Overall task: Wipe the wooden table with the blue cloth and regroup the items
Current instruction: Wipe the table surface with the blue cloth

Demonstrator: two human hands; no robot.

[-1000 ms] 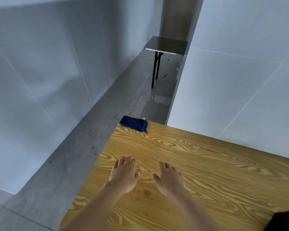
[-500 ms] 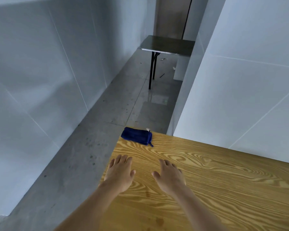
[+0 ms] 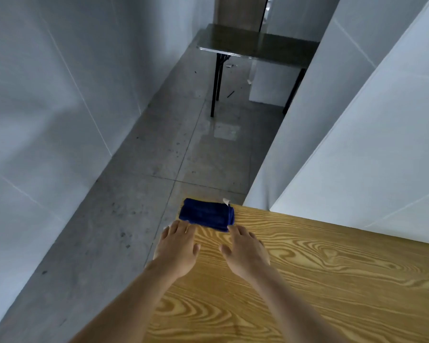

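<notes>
1. Fingers [image 3: 176, 231] of the left hand [image 3: 176, 251] lie straight, palm down, holding nothing; tips just short of the blue cloth [image 3: 206, 214].
2. Right hand [image 3: 245, 253] likewise flat and empty; its fingertips reach the cloth's near right edge.
3. Cloth sits folded on the far left corner of the wooden table [image 3: 332, 280].

Wooden table [image 3: 332, 280] cut off by right and bottom edges; contact between fingertips [image 3: 183, 225] and blue cloth [image 3: 206, 214] indeterminate.
</notes>
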